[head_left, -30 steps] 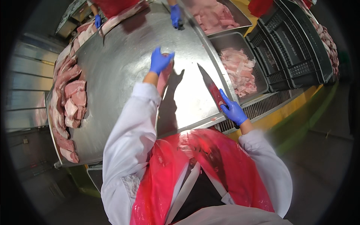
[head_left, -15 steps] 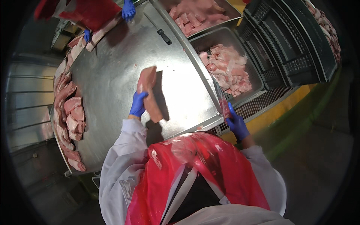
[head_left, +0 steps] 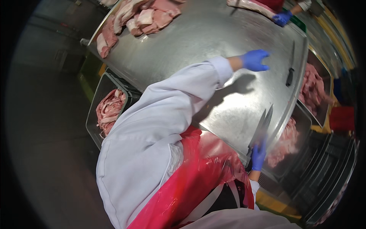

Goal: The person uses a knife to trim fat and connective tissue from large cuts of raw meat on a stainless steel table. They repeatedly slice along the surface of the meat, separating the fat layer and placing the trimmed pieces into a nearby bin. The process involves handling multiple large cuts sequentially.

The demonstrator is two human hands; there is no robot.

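Note:
My left hand [head_left: 255, 60], in a blue glove, reaches over the metal table [head_left: 190, 49] with its fingers stretched out and nothing in it. Low by the table's right edge, my right hand [head_left: 259, 155], also blue-gloved and slightly blurred, is closed on a knife [head_left: 268, 119]. The blade points away from me over the tabletop, with a dark shadow or reflection beside it. A second knife with a black handle [head_left: 290, 77] lies near the right edge of the table.
Meat cuts [head_left: 156, 19] lie at the far left. A crate of trimmings [head_left: 110, 110] stands at left. Along the right are a metal bin of meat [head_left: 313, 87], a tub of pale trimmings [head_left: 284, 147] and black crates [head_left: 328, 168]. A co-worker's gloved hand [head_left: 282, 18] touches meat at the far edge.
The long piece of meat has left my left hand, which has moved right and farther out. My view has turned, and the knife in my right hand now lies over the table's corner.

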